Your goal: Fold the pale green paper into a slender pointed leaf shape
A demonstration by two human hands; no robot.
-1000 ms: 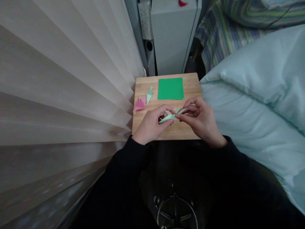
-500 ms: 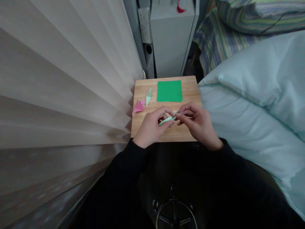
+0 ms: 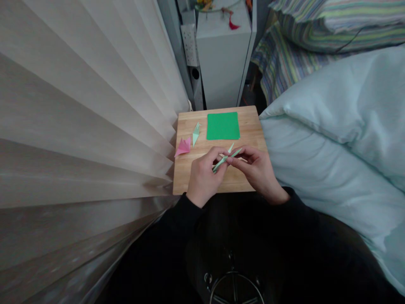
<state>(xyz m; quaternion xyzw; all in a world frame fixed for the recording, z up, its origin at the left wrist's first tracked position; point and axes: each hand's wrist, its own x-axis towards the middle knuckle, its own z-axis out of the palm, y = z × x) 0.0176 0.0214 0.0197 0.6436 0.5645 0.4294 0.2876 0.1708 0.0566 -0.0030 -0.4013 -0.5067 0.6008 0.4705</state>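
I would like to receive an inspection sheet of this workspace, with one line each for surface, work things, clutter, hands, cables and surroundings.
Surface: wooden tabletop, light-coloured, partly hidden by the hands.
Work things: held light green paper, folded; a second green folded piece; pink folded paper; bright green paper, flat.
Clutter: red tassel on the white cabinet.
Hands: left hand and right hand both grip the held paper.
Cables: thin dark line on the striped bedding; cannot tell whether a cable.
Surroundings: pleated curtain left, pale blue bedding right.
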